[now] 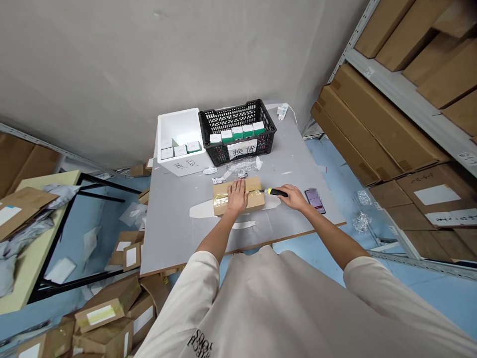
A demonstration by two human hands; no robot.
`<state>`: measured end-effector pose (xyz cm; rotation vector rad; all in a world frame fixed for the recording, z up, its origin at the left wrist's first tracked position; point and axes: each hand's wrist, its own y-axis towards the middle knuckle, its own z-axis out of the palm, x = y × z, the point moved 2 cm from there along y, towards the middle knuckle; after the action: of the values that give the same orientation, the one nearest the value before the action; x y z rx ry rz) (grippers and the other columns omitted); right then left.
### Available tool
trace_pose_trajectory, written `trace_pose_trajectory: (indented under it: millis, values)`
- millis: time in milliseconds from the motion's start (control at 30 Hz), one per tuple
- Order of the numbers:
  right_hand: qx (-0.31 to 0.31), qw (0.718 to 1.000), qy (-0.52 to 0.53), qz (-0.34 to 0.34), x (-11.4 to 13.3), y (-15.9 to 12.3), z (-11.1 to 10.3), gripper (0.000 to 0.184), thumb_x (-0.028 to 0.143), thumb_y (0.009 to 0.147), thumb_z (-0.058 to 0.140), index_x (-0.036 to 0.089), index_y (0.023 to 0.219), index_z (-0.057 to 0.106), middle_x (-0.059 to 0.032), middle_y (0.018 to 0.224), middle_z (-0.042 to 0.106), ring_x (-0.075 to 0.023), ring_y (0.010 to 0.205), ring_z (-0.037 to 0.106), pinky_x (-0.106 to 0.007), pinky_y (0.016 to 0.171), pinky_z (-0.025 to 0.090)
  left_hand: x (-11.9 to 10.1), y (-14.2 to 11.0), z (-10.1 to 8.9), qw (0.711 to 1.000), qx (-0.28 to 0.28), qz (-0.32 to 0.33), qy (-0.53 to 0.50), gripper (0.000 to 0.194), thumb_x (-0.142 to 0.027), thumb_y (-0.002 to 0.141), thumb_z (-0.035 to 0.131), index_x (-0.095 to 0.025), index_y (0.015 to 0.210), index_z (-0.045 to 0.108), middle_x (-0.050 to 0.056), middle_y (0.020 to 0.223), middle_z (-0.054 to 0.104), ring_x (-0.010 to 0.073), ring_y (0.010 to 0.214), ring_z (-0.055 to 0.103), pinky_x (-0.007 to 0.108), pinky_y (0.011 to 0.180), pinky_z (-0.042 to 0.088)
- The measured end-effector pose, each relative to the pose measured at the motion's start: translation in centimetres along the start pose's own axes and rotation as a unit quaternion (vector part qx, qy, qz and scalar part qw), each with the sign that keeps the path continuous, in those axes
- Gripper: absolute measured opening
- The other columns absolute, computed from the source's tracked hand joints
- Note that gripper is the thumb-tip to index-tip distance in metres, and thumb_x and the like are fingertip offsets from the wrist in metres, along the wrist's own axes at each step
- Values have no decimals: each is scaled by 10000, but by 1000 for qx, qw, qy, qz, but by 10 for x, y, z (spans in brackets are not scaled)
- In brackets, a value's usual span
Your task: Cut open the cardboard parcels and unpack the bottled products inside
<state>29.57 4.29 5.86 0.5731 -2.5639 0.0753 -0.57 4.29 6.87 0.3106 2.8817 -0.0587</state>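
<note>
Cardboard box (256, 200) under flattened left hand (237, 196), right hand (292, 196) clenched round apparent cutter (278, 192), arms (219, 231) extended

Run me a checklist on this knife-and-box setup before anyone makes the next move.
1. Cardboard box steadied: ok, the left hand lies flat on top.
2. Knife held by its handle: ok, the right hand has the utility knife by the black end.
3. Left fingers out of the blade's line: not ok, the blade points towards that hand.
4. Blade depth in the box: cannot tell, too small to see.
5. Phone away from the blade: ok, it lies beyond the right hand.
6. Tabletop around the box free of scraps: not ok, clear plastic wrap lies behind it.
</note>
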Motion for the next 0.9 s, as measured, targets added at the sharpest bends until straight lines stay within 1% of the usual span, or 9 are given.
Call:
trace_pose_trajectory:
  millis: [100,200,267,433,567,667,733,833,900]
  values:
    - [-1,999,34,-6,3,2,4,433,423,990,558,263,1379,663,-109,1246,702,-292,1132,637,-400,992,485,0,0,0,1000,1,2,2,674,-389,1036,275,-178,1668,175,119,1700,303,279,1587,212,501,1274,149]
    - [-1,998,55,-9,6,7,9,442,418,994,549,279,1401,650,-99,1237,708,-285,1127,647,-393,977,502,-1,0,-1,1000,4,-2,6,684,-384,1031,300,-201,1674,156,113,1699,307,281,1587,212,510,1272,156]
    - [-1,999,37,-6,3,8,8,443,421,991,556,285,1402,650,-102,1247,706,-295,1130,644,-405,979,493,-2,-1,-2,1000,6,-6,9,692,-390,1032,311,-215,1678,136,107,1696,317,276,1589,212,504,1273,156]
    - [-9,1000,-12,-6,-13,7,-5,425,448,999,547,266,1362,670,-118,1274,697,-319,1175,606,-423,983,430,-2,-1,-2,1000,4,-4,9,695,-385,1031,323,-226,1679,131,105,1687,337,279,1585,225,513,1272,155]
    - [-9,1000,-3,-13,-12,18,-5,424,446,1002,535,255,1357,666,-120,1286,694,-321,1171,595,-422,967,413,-1,-1,0,1000,-1,-5,9,673,-374,1032,294,-202,1671,169,103,1696,316,271,1590,209,503,1281,134]
    - [-12,1000,0,-4,-11,32,-5,440,442,998,535,247,1374,652,-123,1306,688,-326,1193,582,-419,975,411,-1,-1,1,1000,-1,-5,6,670,-362,1027,294,-185,1665,186,114,1702,300,271,1592,203,506,1283,131]
    - [-10,1000,-8,4,-14,39,-7,441,431,985,548,235,1366,654,-128,1307,686,-334,1207,575,-425,991,408,-2,-2,2,1000,0,-7,4,679,-359,1021,315,-187,1665,182,114,1701,303,271,1593,202,508,1285,130]
    - [-12,999,-17,26,-25,41,-14,445,406,960,573,210,1350,658,-139,1316,675,-346,1215,572,-441,1010,411,-3,-2,2,1000,-1,-12,3,705,-367,1005,370,-198,1663,183,108,1692,323,270,1596,195,507,1292,115]
    - [-19,999,-12,46,-30,39,-16,455,393,948,583,199,1352,654,-146,1318,667,-350,1224,569,-446,1021,422,-3,-2,1,1000,-5,-10,0,697,-380,991,408,-193,1643,248,112,1689,326,274,1596,194,499,1297,112]
